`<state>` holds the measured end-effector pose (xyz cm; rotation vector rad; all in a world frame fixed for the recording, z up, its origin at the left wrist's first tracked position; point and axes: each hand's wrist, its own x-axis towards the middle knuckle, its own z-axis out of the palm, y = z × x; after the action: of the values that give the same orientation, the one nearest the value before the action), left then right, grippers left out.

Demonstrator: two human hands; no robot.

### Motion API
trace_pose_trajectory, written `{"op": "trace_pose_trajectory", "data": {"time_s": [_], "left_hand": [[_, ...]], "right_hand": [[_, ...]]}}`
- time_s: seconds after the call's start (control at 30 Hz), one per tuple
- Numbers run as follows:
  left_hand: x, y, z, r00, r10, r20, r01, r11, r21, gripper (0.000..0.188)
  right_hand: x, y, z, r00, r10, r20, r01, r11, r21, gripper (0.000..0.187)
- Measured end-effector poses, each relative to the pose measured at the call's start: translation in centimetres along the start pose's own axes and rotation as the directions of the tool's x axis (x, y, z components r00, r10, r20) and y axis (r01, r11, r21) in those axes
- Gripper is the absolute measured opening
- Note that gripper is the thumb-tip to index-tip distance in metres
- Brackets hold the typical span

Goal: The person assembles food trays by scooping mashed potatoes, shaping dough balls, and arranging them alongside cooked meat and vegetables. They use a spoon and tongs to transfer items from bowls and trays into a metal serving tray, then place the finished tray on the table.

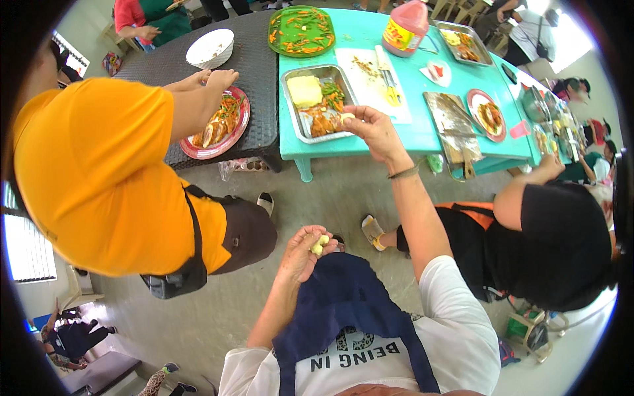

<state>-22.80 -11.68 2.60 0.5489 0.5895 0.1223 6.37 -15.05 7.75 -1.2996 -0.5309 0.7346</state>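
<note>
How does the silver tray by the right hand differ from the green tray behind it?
The silver tray looks metallic; the green tray is bright green.
The silver tray holds a yellow slab, vegetables and browned food; the green tray, scattered orange and green strips.
The right hand is at the silver tray, not the green tray.
Both hold food.

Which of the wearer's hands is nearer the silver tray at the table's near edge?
Right. The right hand is at the right rim of the silver tray; the left hand is farther back, near the apron.

Tray (294,117) left of cutting board (360,92)
</note>
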Motion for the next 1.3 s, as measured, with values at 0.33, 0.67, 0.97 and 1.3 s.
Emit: {"op": "trace_pose_trajectory", "data": {"time_s": [0.33,0.67,0.97,1.3], "left_hand": [[8.7,4.9,-3.0,0.996,-0.013,-0.083,0.009,0.999,-0.052,0.015],[12.1,7.2,-3.7,0.986,0.013,-0.164,-0.033,0.992,-0.119,0.015],[13.3,7.2,-2.7,0.99,0.004,-0.14,-0.025,0.988,-0.149,0.016],[13.6,7.4,-2.7,0.987,0.013,-0.162,-0.035,0.991,-0.133,0.016]], "right_hand": [[20.5,6.3,-1.9,0.993,-0.102,0.056,0.116,0.873,-0.474,0.03],[25.5,8.6,-1.2,0.954,-0.212,0.212,0.3,0.638,-0.709,0.027],[25.6,8.8,-1.6,0.941,-0.233,0.245,0.333,0.506,-0.796,0.023],[26.0,9.5,-2.4,0.909,-0.291,0.299,0.403,0.424,-0.811,0.023]]}}
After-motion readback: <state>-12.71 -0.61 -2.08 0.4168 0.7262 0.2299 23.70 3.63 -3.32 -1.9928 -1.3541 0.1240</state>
